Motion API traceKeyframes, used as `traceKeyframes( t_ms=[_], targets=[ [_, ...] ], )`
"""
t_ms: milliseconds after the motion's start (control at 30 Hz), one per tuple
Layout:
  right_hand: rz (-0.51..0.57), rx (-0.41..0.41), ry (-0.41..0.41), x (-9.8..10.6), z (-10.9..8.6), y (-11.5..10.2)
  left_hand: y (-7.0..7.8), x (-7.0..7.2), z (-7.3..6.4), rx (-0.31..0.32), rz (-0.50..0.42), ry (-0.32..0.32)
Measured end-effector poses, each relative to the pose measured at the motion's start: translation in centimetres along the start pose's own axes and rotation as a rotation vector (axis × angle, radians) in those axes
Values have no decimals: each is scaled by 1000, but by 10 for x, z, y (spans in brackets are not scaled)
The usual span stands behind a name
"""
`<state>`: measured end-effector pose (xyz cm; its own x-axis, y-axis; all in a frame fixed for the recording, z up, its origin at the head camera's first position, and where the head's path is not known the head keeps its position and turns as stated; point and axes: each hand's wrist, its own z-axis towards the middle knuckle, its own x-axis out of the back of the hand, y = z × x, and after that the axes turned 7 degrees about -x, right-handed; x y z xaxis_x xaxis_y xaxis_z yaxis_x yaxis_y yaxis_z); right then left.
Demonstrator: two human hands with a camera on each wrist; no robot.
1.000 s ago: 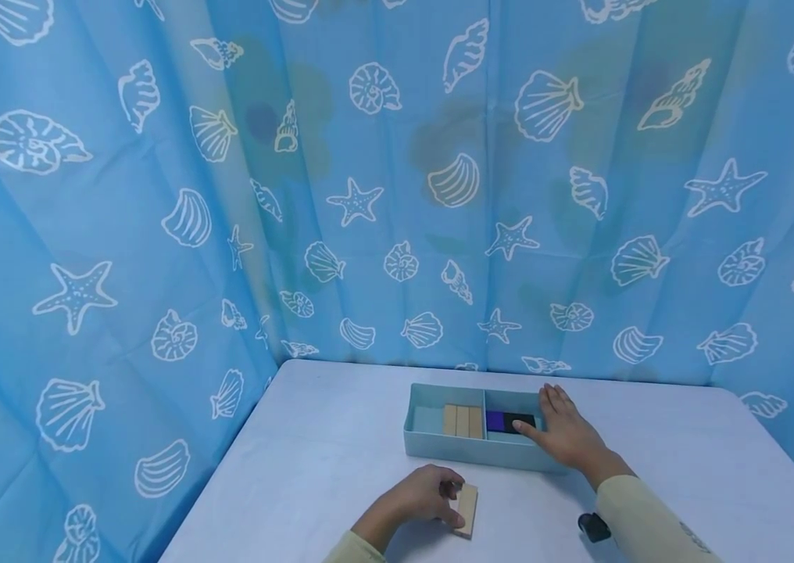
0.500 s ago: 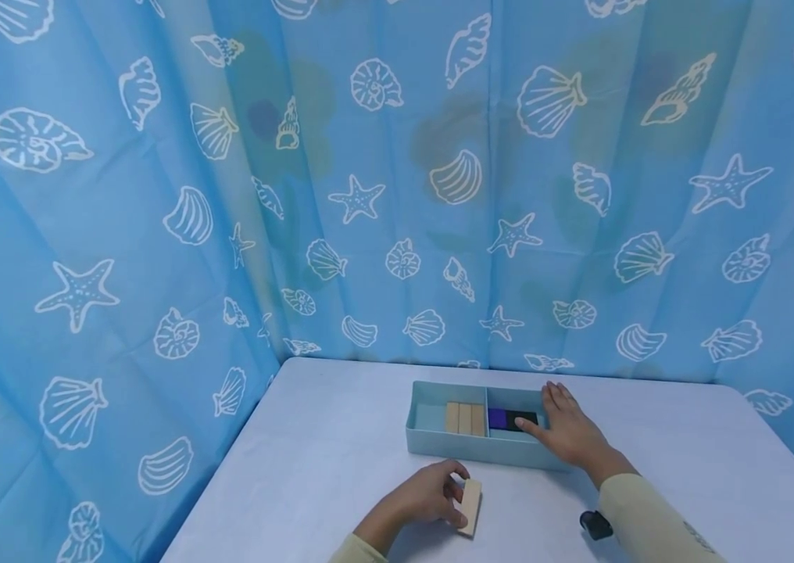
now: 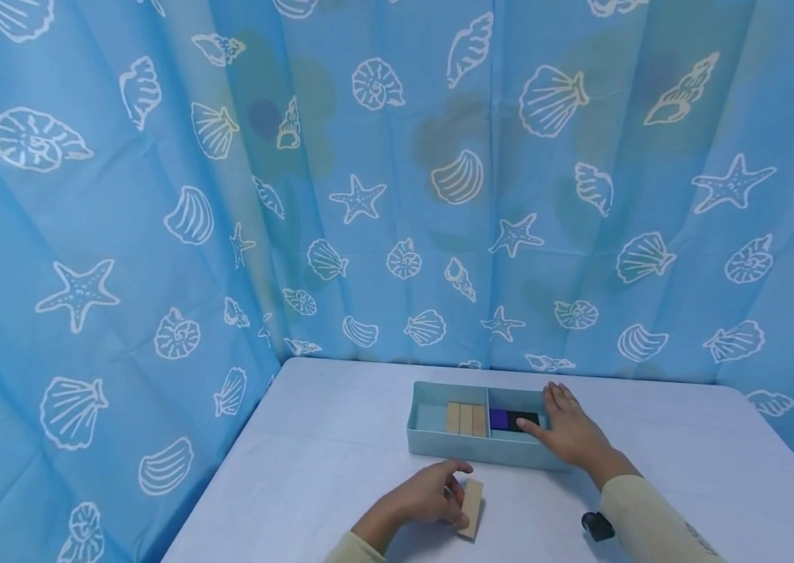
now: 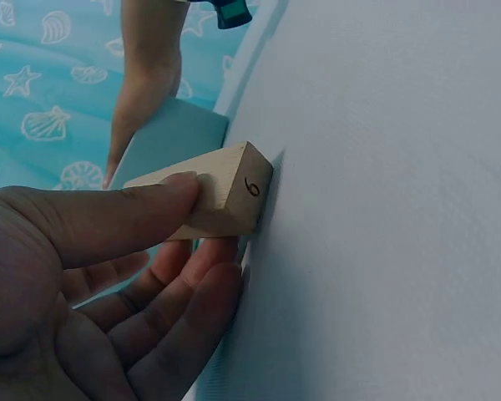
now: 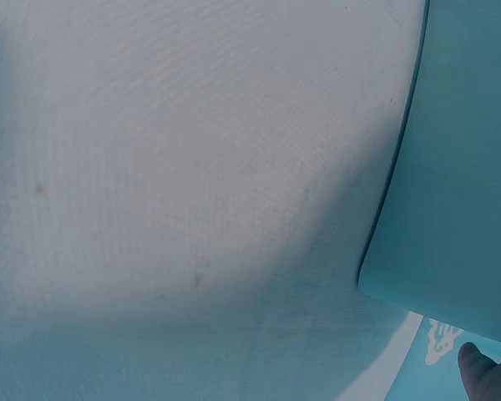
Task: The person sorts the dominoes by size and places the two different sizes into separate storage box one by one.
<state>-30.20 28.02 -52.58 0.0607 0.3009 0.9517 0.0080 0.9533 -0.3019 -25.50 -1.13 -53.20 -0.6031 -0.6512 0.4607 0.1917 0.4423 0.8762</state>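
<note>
My left hand (image 3: 432, 494) holds a pale wooden block (image 3: 471, 508) just in front of the divided blue-green box (image 3: 467, 447). In the left wrist view, the thumb lies on one broad face of the block (image 4: 221, 180), with fingertips under its opposite side. A mark like a 6 shows on its end. The index finger is raised off the far end in the head view. My right hand (image 3: 576, 432) rests over the box's right end, fingers straight along the rim and thumb reaching over the right compartment. In the right wrist view, only a fingertip (image 5: 482, 372) shows beyond the box wall (image 5: 451, 192).
Several wooden blocks (image 3: 466, 419) stand side by side in the box's left compartment. A purple block (image 3: 499, 420) and a black block (image 3: 522, 421) lie in the right one. The white table (image 3: 327, 438) meets a blue shell-print curtain (image 3: 397, 195) behind and at left.
My left index finger has lifted away from the block's far end, while the thumb stays on it. The right hand keeps its place on the box; the head view has shifted slightly.
</note>
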Motion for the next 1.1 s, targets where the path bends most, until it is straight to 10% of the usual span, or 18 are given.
traceKeyframes(
  t_ms=[567,1100],
  targets=[
    [-40,52,-51,15,2,-11,0,27,-2,-86,-132,34],
    [-43,83,-27,15,-7,11,13,76,-1,-135,-51,153]
  ],
)
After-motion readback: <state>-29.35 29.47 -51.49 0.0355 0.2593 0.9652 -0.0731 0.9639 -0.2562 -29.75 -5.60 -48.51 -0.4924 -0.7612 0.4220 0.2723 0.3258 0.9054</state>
